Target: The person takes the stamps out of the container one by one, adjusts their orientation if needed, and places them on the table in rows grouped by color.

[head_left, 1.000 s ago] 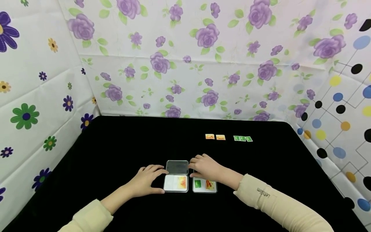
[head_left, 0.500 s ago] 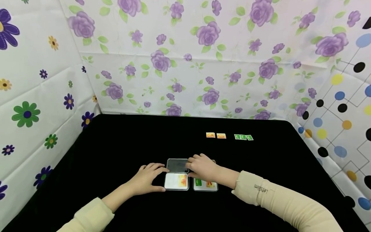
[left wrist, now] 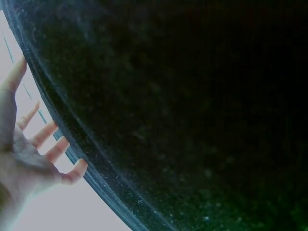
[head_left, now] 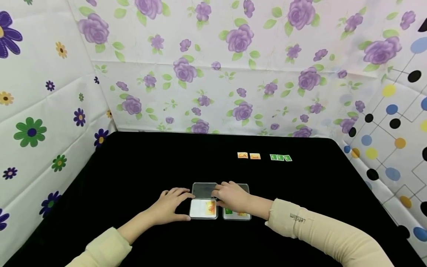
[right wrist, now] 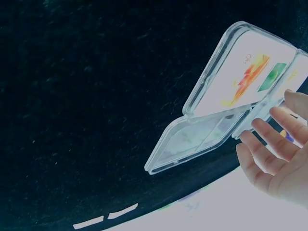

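Observation:
Two clear hinged plastic cases lie open side by side on black cloth. The left case (head_left: 199, 209) has a white insert with an orange stamp-like picture (head_left: 211, 208) at its right; its clear lid (head_left: 203, 190) lies back behind it. My left hand (head_left: 168, 207) spreads along this case's left side, index finger at the lid and thumb at the near corner. My right hand (head_left: 233, 196) lies over the gap between the cases, fingers loosely bent at the lid's right edge. It partly covers the right case (right wrist: 240, 72), which holds green and orange pictures. Any fingertip contact is unclear.
Farther back on the black table lie two orange stamp-like pieces (head_left: 248, 155) and three overlapping green ones (head_left: 280, 157). Flowered sheeting (head_left: 213, 74) hangs behind the table, with patterned sheeting at both sides.
My right hand has shifted slightly left and uncovered more of the right case's lid, covering more of its pictures. The left hand stays by the left case. The head view has tilted slightly.

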A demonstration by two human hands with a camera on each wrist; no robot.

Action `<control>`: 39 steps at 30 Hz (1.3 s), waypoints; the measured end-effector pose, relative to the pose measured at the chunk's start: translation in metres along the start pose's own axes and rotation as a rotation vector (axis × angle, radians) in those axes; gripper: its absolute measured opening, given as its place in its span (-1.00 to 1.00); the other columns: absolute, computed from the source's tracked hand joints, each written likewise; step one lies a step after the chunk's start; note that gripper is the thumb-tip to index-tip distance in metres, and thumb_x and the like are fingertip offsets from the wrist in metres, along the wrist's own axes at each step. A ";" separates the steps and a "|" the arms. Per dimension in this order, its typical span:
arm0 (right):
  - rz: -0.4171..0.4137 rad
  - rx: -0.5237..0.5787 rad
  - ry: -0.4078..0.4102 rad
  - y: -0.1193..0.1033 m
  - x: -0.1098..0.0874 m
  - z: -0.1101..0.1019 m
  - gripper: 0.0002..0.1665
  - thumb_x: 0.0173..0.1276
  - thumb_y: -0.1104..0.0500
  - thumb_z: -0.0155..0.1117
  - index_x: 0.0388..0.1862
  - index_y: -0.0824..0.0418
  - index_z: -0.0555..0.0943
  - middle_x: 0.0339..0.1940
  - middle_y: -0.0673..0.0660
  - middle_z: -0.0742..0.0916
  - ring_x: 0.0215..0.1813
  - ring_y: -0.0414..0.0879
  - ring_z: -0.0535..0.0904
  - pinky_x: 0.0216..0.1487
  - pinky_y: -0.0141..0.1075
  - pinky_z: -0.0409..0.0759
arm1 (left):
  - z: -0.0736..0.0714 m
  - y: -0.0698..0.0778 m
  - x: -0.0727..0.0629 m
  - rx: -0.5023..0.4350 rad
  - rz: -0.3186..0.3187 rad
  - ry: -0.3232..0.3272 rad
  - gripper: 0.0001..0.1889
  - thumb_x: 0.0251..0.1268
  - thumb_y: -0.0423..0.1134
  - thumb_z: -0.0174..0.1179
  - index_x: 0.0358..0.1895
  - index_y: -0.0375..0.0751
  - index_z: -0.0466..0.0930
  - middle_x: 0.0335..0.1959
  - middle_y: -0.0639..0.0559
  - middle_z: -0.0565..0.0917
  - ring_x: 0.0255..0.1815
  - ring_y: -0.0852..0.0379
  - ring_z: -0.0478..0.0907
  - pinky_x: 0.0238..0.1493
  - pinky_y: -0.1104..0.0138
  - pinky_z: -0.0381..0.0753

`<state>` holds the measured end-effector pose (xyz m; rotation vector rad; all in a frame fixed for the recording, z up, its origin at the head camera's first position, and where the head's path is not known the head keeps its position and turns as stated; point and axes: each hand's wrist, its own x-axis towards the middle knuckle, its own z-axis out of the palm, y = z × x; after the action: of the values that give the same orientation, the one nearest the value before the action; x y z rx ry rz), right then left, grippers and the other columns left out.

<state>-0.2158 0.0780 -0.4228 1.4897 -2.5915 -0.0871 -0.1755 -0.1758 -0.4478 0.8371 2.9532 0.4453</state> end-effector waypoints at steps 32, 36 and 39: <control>0.065 0.138 -0.078 -0.013 0.018 0.003 -0.43 0.04 -0.17 0.39 -0.05 0.14 0.59 -0.17 0.01 0.65 -0.20 -0.19 0.53 -0.22 -0.48 0.53 | 0.004 -0.002 -0.004 -0.013 0.018 0.005 -0.33 -0.01 0.13 0.35 0.20 -0.02 0.43 0.26 -0.15 0.43 0.28 -0.17 0.33 0.12 -0.28 0.28; 0.074 0.191 -0.073 -0.009 0.017 0.002 -0.44 0.03 -0.11 0.41 -0.05 0.16 0.59 -0.14 0.05 0.66 -0.20 -0.15 0.54 -0.22 -0.43 0.54 | 0.004 -0.002 -0.001 -0.009 0.029 0.003 -0.33 0.00 0.14 0.34 0.21 -0.02 0.42 0.27 -0.14 0.43 0.28 -0.17 0.33 0.12 -0.28 0.28; 0.065 0.203 -0.058 -0.008 0.019 0.002 -0.46 0.03 -0.09 0.42 -0.07 0.17 0.60 -0.15 0.05 0.67 -0.22 -0.15 0.56 -0.21 -0.43 0.55 | 0.003 -0.002 -0.002 -0.006 0.028 0.007 -0.33 0.00 0.13 0.34 0.21 -0.03 0.42 0.27 -0.14 0.43 0.28 -0.17 0.32 0.12 -0.28 0.28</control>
<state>-0.2189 0.0576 -0.4240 1.4835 -2.7635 0.1474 -0.1749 -0.1779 -0.4514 0.8796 2.9479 0.4589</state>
